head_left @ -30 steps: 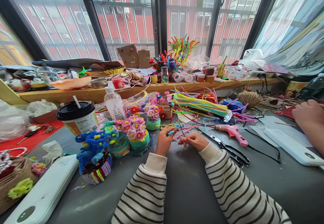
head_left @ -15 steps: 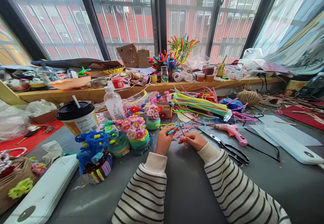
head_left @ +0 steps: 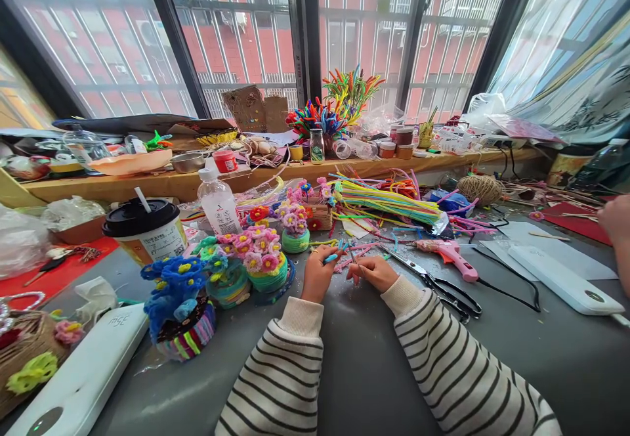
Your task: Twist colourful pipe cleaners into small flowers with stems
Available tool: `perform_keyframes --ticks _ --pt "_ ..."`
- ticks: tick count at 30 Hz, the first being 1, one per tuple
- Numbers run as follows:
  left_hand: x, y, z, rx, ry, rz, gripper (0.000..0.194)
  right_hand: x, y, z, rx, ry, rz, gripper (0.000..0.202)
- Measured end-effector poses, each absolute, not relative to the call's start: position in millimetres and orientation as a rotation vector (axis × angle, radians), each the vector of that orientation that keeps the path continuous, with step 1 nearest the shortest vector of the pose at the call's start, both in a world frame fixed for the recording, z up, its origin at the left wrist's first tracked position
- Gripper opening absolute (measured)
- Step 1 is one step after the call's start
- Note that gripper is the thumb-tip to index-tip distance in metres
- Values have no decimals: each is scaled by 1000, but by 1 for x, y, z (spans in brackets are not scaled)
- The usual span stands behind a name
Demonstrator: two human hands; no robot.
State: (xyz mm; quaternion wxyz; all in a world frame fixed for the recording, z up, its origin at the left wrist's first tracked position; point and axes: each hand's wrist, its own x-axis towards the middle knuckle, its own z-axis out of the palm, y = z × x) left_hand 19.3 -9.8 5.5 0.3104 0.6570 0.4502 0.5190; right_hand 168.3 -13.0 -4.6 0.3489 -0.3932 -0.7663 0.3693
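My left hand [head_left: 317, 272] is closed on a light-blue pipe cleaner [head_left: 330, 258]. Just to its right, my right hand [head_left: 374, 272] pinches a slim grey metal tool [head_left: 351, 253], whose tip points up close to the blue piece; its exact kind is too small to make out. Pink pipe cleaner pieces [head_left: 355, 256] lie on the table behind the fingers. Left of my left hand stand pots of fuzzy flowers: a pink one [head_left: 260, 252], a green one [head_left: 216, 262] and a blue one [head_left: 180, 285].
Large scissors [head_left: 438, 285] and a pink glue gun [head_left: 453, 257] with a cord lie to the right. A bundle of pipe cleaners [head_left: 388, 199] is behind. A lidded cup [head_left: 147, 229] and a bottle [head_left: 220, 206] stand left. Another person's hand [head_left: 615, 219] shows at the right edge.
Another person's hand has come into view at the right edge. The whole view has shifted slightly; my two hands keep nearly the same place and grip.
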Motion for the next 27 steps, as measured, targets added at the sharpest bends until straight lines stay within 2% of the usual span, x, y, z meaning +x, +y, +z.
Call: perform_keyframes --ticks 10,21,27 --pt "17 -9 5 1757 1244 1381 18 167 -12 -7 -1050 -1990 916 46" --pt "19 -13 9 1709 1164 1394 14 167 -13 -5 -838 -2173 860 61" --pt "18 -12 7 1750 1150 1402 15 165 -14 -3 -782 -2166 988 66"
